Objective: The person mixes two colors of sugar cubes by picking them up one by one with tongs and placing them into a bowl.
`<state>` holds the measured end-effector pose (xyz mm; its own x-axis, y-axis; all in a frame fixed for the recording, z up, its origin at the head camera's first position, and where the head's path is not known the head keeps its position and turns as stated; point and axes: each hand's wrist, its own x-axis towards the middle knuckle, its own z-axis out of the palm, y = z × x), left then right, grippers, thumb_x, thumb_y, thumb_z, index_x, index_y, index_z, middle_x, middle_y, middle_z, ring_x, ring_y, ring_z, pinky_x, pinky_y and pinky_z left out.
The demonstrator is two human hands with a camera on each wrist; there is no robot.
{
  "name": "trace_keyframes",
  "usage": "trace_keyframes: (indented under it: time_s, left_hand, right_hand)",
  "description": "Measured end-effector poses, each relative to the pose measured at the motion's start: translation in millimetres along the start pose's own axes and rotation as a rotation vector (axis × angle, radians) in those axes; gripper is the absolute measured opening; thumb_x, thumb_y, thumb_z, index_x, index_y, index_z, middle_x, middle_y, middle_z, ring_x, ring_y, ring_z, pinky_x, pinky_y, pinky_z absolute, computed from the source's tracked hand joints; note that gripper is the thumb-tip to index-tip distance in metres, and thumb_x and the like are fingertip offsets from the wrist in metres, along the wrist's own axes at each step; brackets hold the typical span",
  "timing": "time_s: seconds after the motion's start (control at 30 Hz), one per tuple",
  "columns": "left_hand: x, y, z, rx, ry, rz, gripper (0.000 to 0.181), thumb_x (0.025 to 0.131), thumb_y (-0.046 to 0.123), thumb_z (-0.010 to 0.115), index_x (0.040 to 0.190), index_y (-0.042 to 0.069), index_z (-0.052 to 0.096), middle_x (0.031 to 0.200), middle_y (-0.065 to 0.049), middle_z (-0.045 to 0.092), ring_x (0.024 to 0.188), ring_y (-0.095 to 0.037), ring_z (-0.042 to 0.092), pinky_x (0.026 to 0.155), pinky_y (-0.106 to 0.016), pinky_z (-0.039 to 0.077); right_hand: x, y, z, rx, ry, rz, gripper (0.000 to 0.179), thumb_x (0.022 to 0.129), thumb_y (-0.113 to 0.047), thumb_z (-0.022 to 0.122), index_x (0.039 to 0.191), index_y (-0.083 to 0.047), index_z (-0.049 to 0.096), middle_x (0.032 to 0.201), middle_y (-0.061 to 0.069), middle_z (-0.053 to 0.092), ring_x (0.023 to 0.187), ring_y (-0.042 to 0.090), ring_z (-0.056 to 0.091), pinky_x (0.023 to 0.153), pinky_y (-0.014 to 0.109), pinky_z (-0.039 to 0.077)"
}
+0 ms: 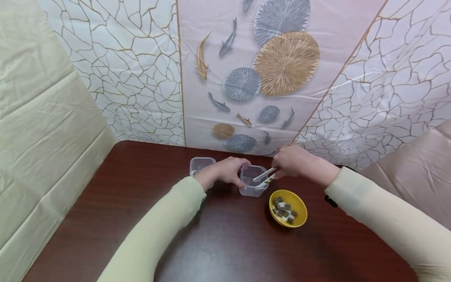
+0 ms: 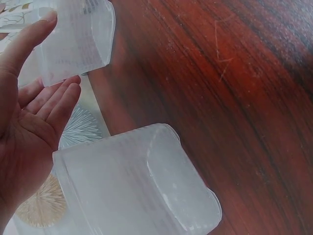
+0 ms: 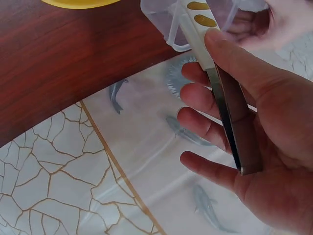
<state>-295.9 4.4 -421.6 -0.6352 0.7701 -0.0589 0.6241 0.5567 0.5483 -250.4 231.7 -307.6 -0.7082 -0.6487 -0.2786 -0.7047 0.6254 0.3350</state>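
My left hand (image 1: 230,170) holds a clear plastic container (image 1: 251,192) from its left side, thumb at the near wall and fingers at the far one. In the left wrist view the thumb lies flat against the cloudy wall. My right hand (image 1: 290,160) grips metal tongs (image 3: 250,142) with white ends that have yellow-brown oval openings. Their tips point down to the left, inside the container's rim in the head view. Just in front of the right hand stands a yellow bowl (image 1: 302,205) with several small brown and whitish cubes (image 1: 283,211).
A second clear container (image 1: 202,159) stands left of the held one, partly hidden behind my left wrist. The dark brown wooden table (image 1: 225,243) ends at the back against a patterned cloth (image 1: 148,94). Something dark (image 1: 330,201) shows under my right cuff.
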Motion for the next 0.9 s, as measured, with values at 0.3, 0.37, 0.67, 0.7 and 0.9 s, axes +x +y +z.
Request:
trace_keyframes:
  time_s: [0.3, 0.37, 0.67, 0.7, 0.9]
  left_hand:
    - [1.4, -4.0, 1.6, 0.001, 0.001, 0.002, 0.079, 0.085, 0.028, 0.091, 0.151, 0.004, 0.054, 0.137, -0.009, 0.066, 0.126, -0.024, 0.061, 0.110, -0.035, 0.049]
    - [0.9, -3.3, 1.3, 0.005, 0.001, -0.004, 0.079, 0.085, 0.029, 0.091, 0.151, 0.005, 0.055, 0.137, -0.009, 0.066, 0.125, -0.023, 0.060, 0.110, -0.035, 0.049]
    - [1.4, -2.1, 1.6, 0.004, -0.004, 0.000, 0.078, 0.086, 0.027, 0.090, 0.151, 0.004, 0.054, 0.138, -0.010, 0.065, 0.125, -0.023, 0.061, 0.109, -0.034, 0.050]
    - [1.5, -2.2, 1.5, 0.003, -0.003, 0.002, 0.078, 0.085, 0.027, 0.090, 0.151, 0.004, 0.054, 0.138, -0.010, 0.066, 0.125, -0.023, 0.061, 0.109, -0.034, 0.050]
    - [1.9, -2.4, 0.7, -0.016, -0.006, -0.003, 0.078, 0.085, 0.028, 0.091, 0.151, 0.004, 0.055, 0.137, -0.010, 0.065, 0.125, -0.023, 0.062, 0.109, -0.035, 0.051]
  right_hand:
    - [20.9, -10, -4, -0.085, -0.034, -0.029, 0.033, 0.082, -0.029, 0.092, 0.065, -0.021, 0.064, 0.068, -0.006, 0.063, 0.074, 0.024, 0.061, 0.067, 0.040, 0.056]
    - [25.7, -13, -3, -0.112, -0.059, -0.020, 0.033, 0.082, -0.031, 0.092, 0.066, -0.020, 0.065, 0.068, -0.005, 0.063, 0.076, 0.024, 0.061, 0.070, 0.040, 0.057]
    - [31.5, -25, 3, -0.180, -0.055, -0.039, 0.024, 0.083, -0.036, 0.091, 0.077, -0.019, 0.075, 0.079, -0.005, 0.072, 0.086, 0.025, 0.065, 0.080, 0.042, 0.057]
    - [31.4, -25, 3, -0.189, -0.040, -0.046, 0.024, 0.083, -0.036, 0.091, 0.077, -0.019, 0.075, 0.080, -0.005, 0.072, 0.086, 0.024, 0.066, 0.080, 0.042, 0.057]
    - [28.3, -23, 2, -0.166, 0.002, -0.030, 0.025, 0.085, -0.035, 0.090, 0.076, -0.018, 0.074, 0.079, -0.004, 0.073, 0.100, 0.028, 0.070, 0.091, 0.046, 0.059]
